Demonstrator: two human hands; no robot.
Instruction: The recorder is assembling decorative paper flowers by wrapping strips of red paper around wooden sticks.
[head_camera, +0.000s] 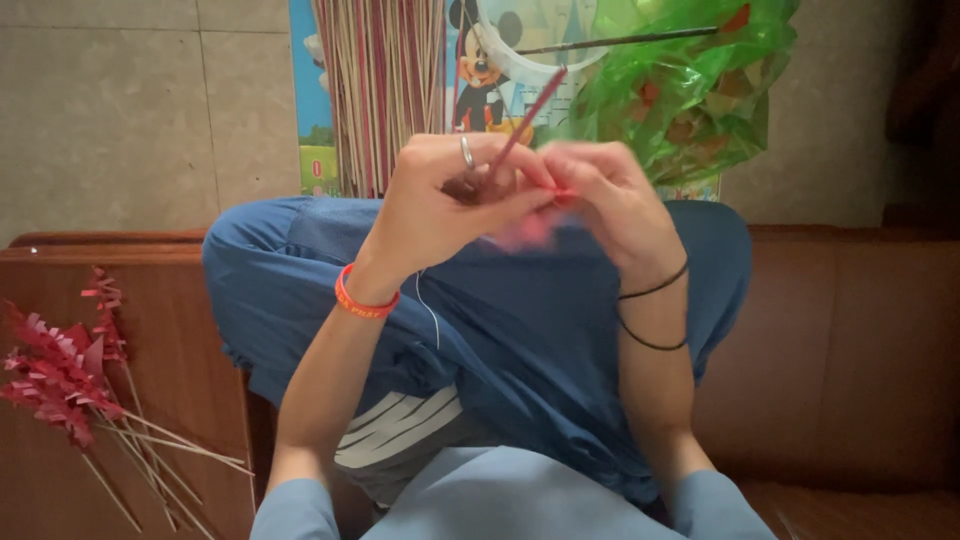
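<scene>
In the upper middle of the frame, both hands were together on 1 thin stick (528, 112). The left hand (440, 205), with a ring on 1 finger and an orange band on the wrist, was closed around the lower part of the stick. The right hand (610, 195) pinched something red and pink at the stick, probably a paper strip (522, 232), but this part was blurred and I cannot tell its shape. The stick pointed up and to the right, out of the fingers.

The stick looked light, stiff and thin, so it would probably bend or snap under a strong squeeze. A good hold seemed to be low on the stick, near the wrapped place, with the fingertips only. The paper looked soft and easy to tear, so it needed a light pinch close to the stick.

At the lower left of the frame lay finished red paper flowers (60, 370) on thin sticks, well apart from the hands. At the top of the frame hung a bundle of sticks (385, 90), and a green bag (690, 85) at the upper right.
</scene>
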